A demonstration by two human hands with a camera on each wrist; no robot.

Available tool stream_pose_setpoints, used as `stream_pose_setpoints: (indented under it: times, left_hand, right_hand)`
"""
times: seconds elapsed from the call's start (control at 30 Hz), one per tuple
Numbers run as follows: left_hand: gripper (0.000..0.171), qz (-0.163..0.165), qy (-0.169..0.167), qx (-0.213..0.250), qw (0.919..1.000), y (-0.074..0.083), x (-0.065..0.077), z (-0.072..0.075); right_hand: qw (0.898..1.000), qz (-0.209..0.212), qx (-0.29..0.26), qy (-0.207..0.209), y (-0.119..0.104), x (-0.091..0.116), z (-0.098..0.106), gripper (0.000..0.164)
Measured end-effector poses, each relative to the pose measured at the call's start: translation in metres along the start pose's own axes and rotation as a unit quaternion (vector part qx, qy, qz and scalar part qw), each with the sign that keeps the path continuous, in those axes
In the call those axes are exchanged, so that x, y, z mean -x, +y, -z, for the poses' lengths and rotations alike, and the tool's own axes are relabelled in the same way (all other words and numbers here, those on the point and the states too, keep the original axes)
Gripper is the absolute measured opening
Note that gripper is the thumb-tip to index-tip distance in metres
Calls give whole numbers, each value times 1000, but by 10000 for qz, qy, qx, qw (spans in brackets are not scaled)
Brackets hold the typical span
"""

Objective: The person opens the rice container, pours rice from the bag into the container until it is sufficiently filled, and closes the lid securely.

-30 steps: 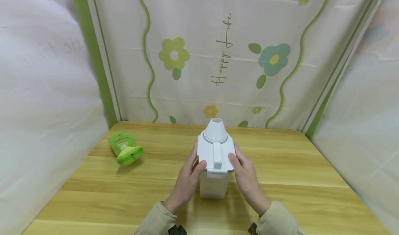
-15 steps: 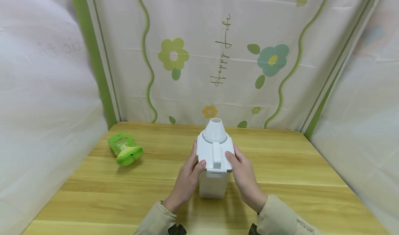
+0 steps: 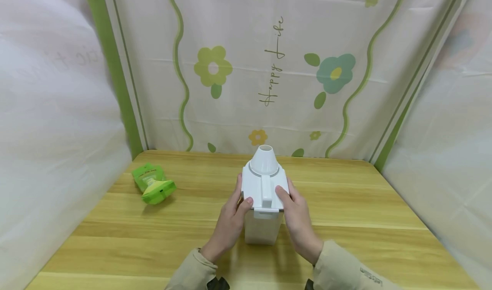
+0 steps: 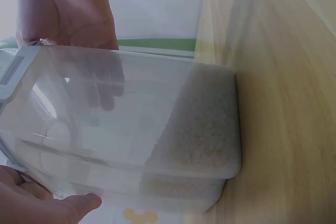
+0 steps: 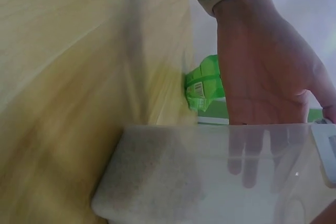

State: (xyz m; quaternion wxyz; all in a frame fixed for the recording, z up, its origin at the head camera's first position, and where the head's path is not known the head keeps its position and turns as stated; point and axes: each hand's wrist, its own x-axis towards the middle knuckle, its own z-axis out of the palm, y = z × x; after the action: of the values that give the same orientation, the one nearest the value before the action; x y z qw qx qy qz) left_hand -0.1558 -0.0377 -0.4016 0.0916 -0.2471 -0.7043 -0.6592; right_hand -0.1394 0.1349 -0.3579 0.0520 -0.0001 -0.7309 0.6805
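A clear plastic storage container stands upright on the wooden table. Pale, rice-like grains fill its lower part, their surface sloping. On top is a white lid with a raised bar and a white cone-shaped spout. My left hand grips the left side, thumb at the lid's near left corner. From the right, my right hand grips it, thumb on top of the lid. The fingers of both hands lie along the walls; through the clear wall, left-hand fingers show in the right wrist view.
A bright green plastic pouch, pinched in at the middle, lies at the left of the table. A floral cloth hangs behind the table's far edge, and pale cloth walls flank both sides.
My right thumb has slid slightly inward over the lid, and the right wrist has shifted a little left. The container and my left hand keep nearly the same place.
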Motion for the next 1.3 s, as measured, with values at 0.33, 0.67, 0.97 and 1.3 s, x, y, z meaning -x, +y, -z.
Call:
stream_pose_setpoints:
  times: [0.33, 0.67, 0.97, 1.3]
  left_hand:
    - [64, 116, -4, -77, 9999, 1, 1, -1]
    - [65, 177, 112, -246, 9995, 2, 1, -3]
    - [64, 272, 160, -215, 9993, 3, 2, -3]
    - [63, 210, 174, -63, 9996, 3, 1, -7]
  right_hand:
    - [9994, 245, -205, 142, 4, 3, -7, 56]
    - [9984, 330, -361, 271, 6, 3, -9, 55]
    - [9984, 283, -407, 286, 7, 2, -11, 55]
    - [9975, 269, -558, 333, 7, 2, -13, 52]
